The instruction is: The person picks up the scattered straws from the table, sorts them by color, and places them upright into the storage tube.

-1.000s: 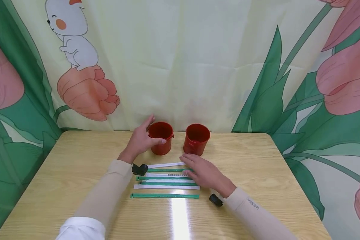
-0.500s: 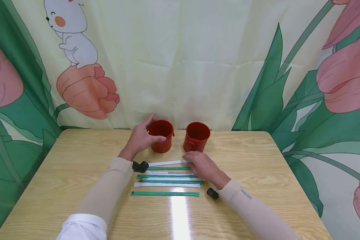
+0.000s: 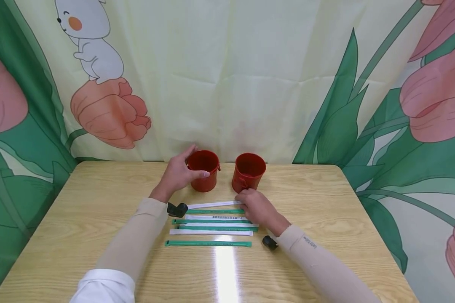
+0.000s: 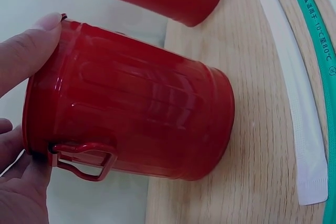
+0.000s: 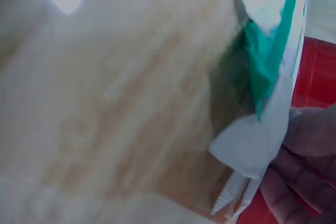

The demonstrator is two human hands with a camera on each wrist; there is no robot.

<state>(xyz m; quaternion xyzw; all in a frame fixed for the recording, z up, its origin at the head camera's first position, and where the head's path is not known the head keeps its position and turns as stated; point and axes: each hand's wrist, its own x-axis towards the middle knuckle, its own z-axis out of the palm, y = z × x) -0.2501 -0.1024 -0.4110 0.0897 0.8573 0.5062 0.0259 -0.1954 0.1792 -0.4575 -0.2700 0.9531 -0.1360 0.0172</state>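
At the back of the table, my left hand (image 3: 175, 174) grips the rim of the left red bucket (image 3: 204, 184), thumb in front and fingers behind. The left wrist view shows this bucket's (image 4: 147, 98) small side handle folded against its wall. The right end of the farthest white paper-wrapped straw (image 3: 214, 205) is pinched by my right hand (image 3: 259, 208), just in front of a second red bucket (image 3: 246, 179). Close up in the right wrist view, thumb and fingers (image 5: 310, 129) meet at a white wrapper end (image 5: 252, 142); the exact contact is partly hidden.
Several more wrapped straws lie in a row towards me, among them a green straw (image 3: 208, 243) at the front and a white straw (image 3: 211, 232) behind it. A patterned curtain (image 3: 227, 84) hangs behind the wooden table (image 3: 311, 193).
My right hand has closed its spread fingers on the white straw's end, shifting slightly back. My left hand stays on the bucket. The view has tilted down a little.
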